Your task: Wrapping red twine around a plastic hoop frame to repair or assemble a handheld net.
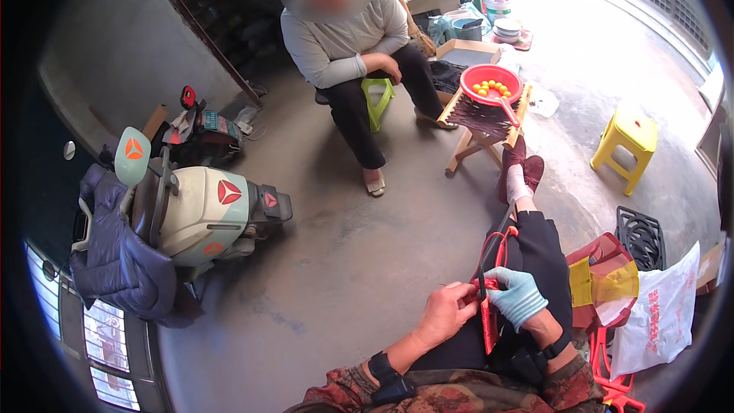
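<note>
Over my lap, my bare left hand (pixel 447 313) pinches at a bundle of red cord with bent fingers. My right hand (pixel 518 300), in a pale blue knitted glove, closes on the same red cord (pixel 488 327) from the other side. The cord runs along a thin dark strip (pixel 483 261) that slants up over my leg, and a loose red loop (pixel 497 239) curves beside it. A flat red woven-looking part hangs below my fingers. Exactly how the cord meets the strip is hidden by my hands.
Facing me, a person (pixel 340 38) sits on a green stool (pixel 377 103). A red long-handled basin (pixel 468 76) of yellow fruit rests on a folding stool (pixel 482 116). A scooter (pixel 206 199) stands left, a yellow stool (pixel 627 141) right, with bags (pixel 659 313) nearer me.
</note>
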Demonstrator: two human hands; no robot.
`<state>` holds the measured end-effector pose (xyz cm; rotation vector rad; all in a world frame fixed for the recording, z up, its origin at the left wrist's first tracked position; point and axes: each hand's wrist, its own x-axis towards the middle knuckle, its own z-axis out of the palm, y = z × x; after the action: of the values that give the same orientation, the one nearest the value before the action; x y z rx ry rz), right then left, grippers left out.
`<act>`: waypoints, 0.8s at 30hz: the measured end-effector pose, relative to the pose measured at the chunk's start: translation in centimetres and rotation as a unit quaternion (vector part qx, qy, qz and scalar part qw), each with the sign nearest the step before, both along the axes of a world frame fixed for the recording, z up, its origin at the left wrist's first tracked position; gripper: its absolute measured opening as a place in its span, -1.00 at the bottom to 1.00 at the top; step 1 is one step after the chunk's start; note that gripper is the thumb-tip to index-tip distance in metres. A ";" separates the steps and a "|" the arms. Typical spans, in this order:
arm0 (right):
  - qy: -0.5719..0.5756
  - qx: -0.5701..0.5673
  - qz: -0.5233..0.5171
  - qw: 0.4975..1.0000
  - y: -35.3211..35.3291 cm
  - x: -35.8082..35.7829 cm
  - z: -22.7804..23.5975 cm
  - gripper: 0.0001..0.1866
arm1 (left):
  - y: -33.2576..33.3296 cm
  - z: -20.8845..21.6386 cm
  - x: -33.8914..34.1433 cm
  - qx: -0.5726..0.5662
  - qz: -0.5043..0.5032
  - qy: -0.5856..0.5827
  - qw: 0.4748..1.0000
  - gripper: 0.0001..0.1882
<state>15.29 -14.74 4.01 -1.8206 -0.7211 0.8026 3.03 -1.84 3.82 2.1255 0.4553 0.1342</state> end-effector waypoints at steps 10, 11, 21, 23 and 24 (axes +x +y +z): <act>0.248 0.130 -0.107 0.954 -1.8 0.7 -1.0 -0.83 | 5.6 1.7 -4.1 -0.422 0.124 -0.203 0.874 -0.43; 0.231 0.114 -0.133 0.957 -1.5 0.9 -2.2 -0.84 | 7.7 2.6 -4.2 -0.450 0.187 -0.258 0.834 -0.46; 0.273 0.121 -0.145 0.943 -0.7 0.9 -0.5 -0.78 | 21.1 7.0 -16.0 -0.437 0.407 -0.384 0.704 -0.67; 0.281 0.116 -0.145 0.942 -0.7 1.1 -1.0 -0.78 | 19.1 6.0 -14.5 -0.487 0.359 -0.335 0.722 -0.73; 0.289 0.110 -0.147 0.940 -0.7 1.2 -1.2 -0.78 | 18.2 4.9 -13.9 -0.513 0.336 -0.314 0.725 -0.75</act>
<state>16.44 -15.45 2.79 -1.3456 -0.1434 0.9497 -10.85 16.40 8.74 0.6605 0.6540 0.7920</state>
